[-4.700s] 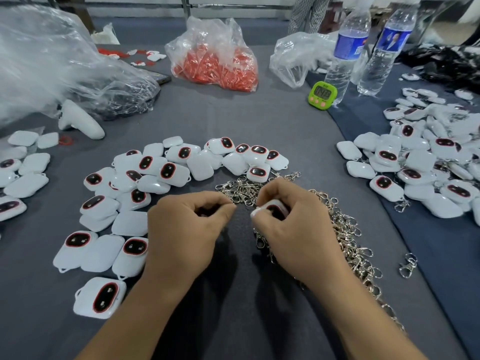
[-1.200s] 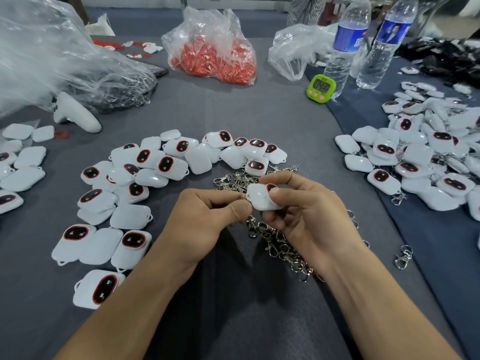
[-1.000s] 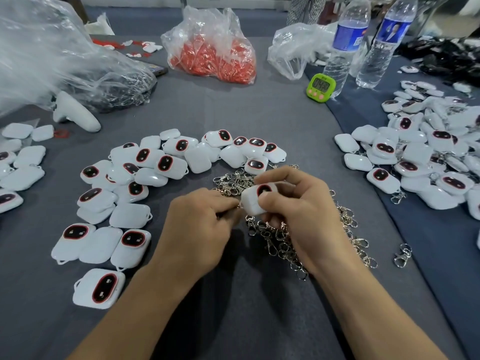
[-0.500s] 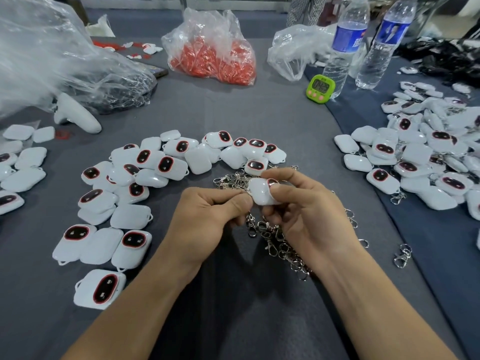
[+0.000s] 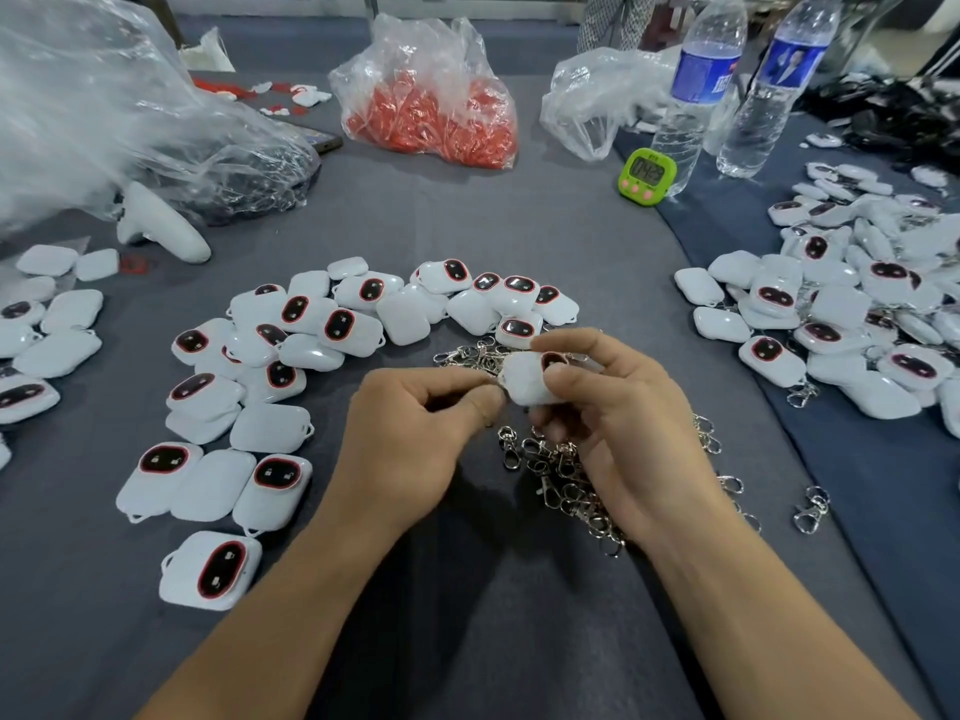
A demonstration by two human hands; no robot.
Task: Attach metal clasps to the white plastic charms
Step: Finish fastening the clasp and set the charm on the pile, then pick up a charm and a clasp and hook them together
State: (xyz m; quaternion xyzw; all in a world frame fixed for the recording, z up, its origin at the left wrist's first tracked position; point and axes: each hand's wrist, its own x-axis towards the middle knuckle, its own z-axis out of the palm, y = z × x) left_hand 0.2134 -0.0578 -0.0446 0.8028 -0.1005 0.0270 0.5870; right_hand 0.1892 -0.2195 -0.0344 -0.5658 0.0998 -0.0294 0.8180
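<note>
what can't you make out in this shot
Head view only:
The clasp: nearly all covered by the fingers of the left hand; whether it is hooked on the charm cannot be told.
The charm's face: mostly behind the fingers of the right hand.
The clasp pile: partly under the right hand.
The timer digits: too small and blurred.
The bottles: tops cut off by the upper edge.

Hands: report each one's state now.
Left hand: closed, pinching what looks like a metal clasp at the white charm.
Right hand: closed, holding that charm.
</note>
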